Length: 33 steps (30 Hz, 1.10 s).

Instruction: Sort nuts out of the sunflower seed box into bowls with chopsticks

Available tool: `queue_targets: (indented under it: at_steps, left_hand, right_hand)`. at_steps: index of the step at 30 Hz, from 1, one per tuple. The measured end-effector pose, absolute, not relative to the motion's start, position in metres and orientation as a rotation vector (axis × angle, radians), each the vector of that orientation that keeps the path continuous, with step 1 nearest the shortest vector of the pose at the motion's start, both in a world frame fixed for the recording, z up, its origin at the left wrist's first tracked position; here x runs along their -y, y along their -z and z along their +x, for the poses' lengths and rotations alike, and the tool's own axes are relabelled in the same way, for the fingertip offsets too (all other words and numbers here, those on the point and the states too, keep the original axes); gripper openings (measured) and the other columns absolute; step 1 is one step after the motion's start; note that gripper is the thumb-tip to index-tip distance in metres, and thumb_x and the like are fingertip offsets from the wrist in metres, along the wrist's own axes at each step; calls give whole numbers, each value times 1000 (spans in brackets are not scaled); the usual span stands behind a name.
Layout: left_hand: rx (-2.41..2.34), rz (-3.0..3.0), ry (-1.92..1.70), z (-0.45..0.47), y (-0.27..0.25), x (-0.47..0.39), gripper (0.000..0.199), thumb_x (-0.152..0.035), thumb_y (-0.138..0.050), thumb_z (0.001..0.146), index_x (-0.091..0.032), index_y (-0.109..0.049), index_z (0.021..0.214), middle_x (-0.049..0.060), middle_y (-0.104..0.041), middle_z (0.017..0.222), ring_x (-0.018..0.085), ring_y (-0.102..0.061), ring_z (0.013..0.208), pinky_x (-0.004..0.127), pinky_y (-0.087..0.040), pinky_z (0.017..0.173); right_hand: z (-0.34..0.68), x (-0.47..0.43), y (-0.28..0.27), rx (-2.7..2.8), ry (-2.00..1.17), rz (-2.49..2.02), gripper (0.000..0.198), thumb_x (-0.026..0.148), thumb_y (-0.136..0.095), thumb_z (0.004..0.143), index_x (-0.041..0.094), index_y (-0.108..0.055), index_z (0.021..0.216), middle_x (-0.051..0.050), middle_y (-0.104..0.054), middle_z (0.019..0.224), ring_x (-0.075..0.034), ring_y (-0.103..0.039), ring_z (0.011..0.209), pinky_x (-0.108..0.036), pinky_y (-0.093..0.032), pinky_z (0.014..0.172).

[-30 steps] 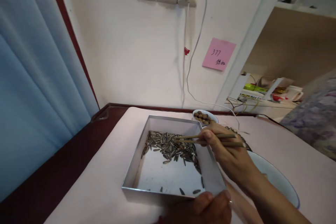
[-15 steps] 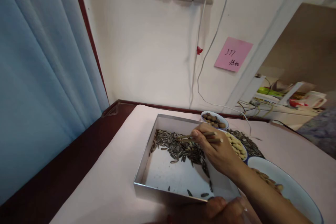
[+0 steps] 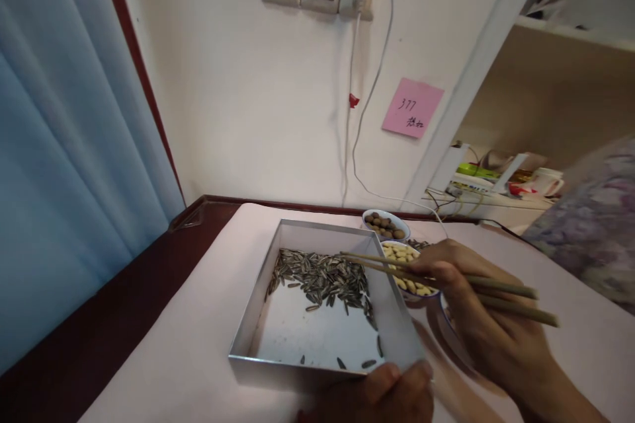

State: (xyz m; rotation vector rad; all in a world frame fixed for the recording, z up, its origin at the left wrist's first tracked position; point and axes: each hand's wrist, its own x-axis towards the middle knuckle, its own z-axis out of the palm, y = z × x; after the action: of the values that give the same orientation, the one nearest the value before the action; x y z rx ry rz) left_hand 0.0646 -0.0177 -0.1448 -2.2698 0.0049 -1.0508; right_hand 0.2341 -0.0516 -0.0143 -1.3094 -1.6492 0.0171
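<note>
My right hand grips a pair of wooden chopsticks that slant leftward. Their tips are over the right wall of a square metal tray, close to the heap of striped sunflower seeds at its far side. Whether a seed is pinched at the tips cannot be made out. My left hand, dark and partly cut off by the lower edge, is closed on the tray's near right corner. A few single seeds lie along the near side of the tray floor.
Right of the tray are a bowl of round brown nuts, a bowl of peanuts, and more sunflower seeds. My right hand mostly covers another bowl. A white cable hangs down the wall; a person's floral sleeve is at right.
My right hand has moved right and nearer, drawing the chopsticks back from the middle of the seed heap to the tray's right wall. My left hand stays at the tray. The view has shifted.
</note>
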Motion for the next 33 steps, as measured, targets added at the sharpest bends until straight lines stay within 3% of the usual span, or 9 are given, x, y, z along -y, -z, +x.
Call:
queue_targets:
  at_steps: [7,16,21,28,33]
  left_hand:
    - [52,-2267,1178,69,153,19,16,-28,-63,99,-23,-78,103,1,-74,116,17,-57,129,30,-33,114]
    - [64,-2286,1187,70,152,20,16,-27,-64,98,-22,-79,103,0,-74,117,17,-56,130,32,-27,120]
    - [49,-2260,1155,70,153,18,18,-32,-66,98,-22,-79,106,2,-74,121,18,-56,130,28,-37,110]
    - [-65,-2186,1164,70,160,12,18,-33,-67,98,-24,-80,108,2,-74,127,19,-60,130,26,-46,97]
    - [-70,-2232,1021,65,159,13,20,-27,-63,101,-23,-77,115,3,-70,136,19,-57,135,25,-47,100]
  right_hand:
    - [267,71,2,1380,168,-1394,33,57,-61,95,28,-75,91,-7,-71,79,-31,-73,82,-43,-58,66]
    - [315,78,17,1030,253,-1506,33,59,-62,92,29,-72,83,-5,-70,77,-32,-73,72,-49,-58,68]
    - [310,75,21,928,228,-1387,32,58,-68,90,27,-72,82,-3,-69,85,-25,-70,71,-49,-57,79]
    - [252,46,23,1387,6,-1183,26,41,-57,104,29,-76,91,0,-71,90,-15,-68,84,-27,-53,74]
    - [224,8,36,1577,-188,-1292,32,43,-52,106,25,-70,88,-1,-67,84,-17,-64,81,-33,-47,72]
